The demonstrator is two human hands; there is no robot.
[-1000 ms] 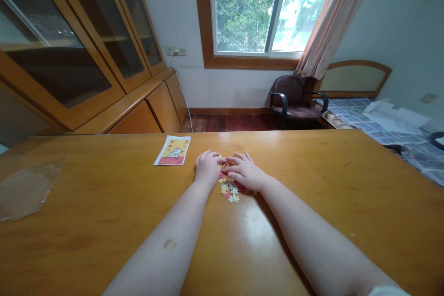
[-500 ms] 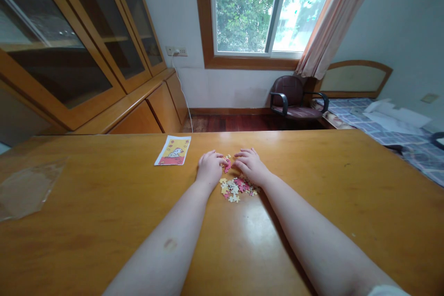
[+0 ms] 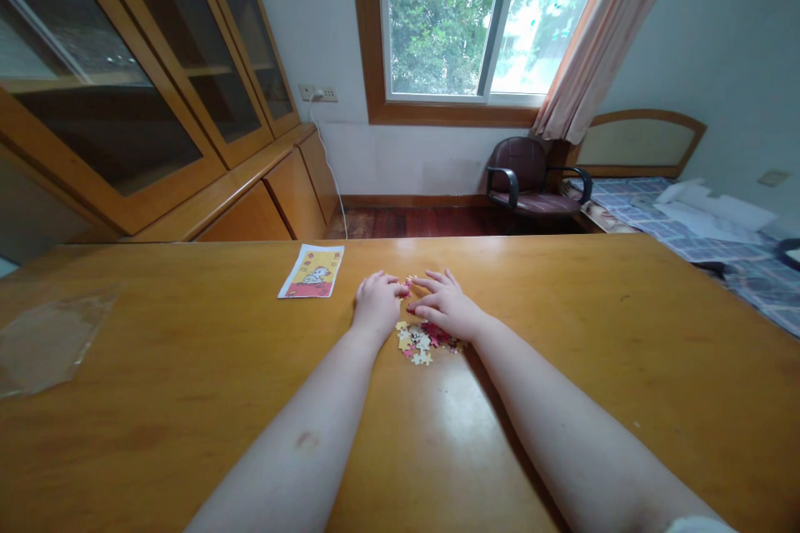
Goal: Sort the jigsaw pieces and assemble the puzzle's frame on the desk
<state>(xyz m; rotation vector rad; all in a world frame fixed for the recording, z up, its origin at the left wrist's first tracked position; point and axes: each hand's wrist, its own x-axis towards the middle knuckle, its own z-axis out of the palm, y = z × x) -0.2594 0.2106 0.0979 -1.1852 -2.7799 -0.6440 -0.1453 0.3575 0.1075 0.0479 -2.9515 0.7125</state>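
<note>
Head view: most of the pieces [image 3: 417, 339] lie in a loose heap on the table [image 3: 625, 300], between the wrists and nearer the person than the fingers of either hand. A smaller bunch sits farther out, in the gap between the two sets of fingers, partly hidden by them. The left hand [image 3: 377, 306] rests just left of this bunch, back upward, its fingers loosely bent and reaching to the bunch; whether they pinch a piece, I cannot tell. The right hand [image 3: 448, 306] is spread, its fingers released and apart, their tips over or at the bunch; the heap's right end reaches up to the right wrist.

As for edges, the table's far edge runs across beyond both hands, with a strip of table top in between. Left of the left hand lies the card [image 3: 312, 273], apart from the fingers and near that edge, and much farther left a sheet of plastic [image 3: 56, 341]. On the right the table top stretches wide past the right hand, towards the bed [image 3: 631, 191]. Beyond the far edge stand a chair [image 3: 528, 175] and, to the left, a cabinet [image 3: 243, 212]
</note>
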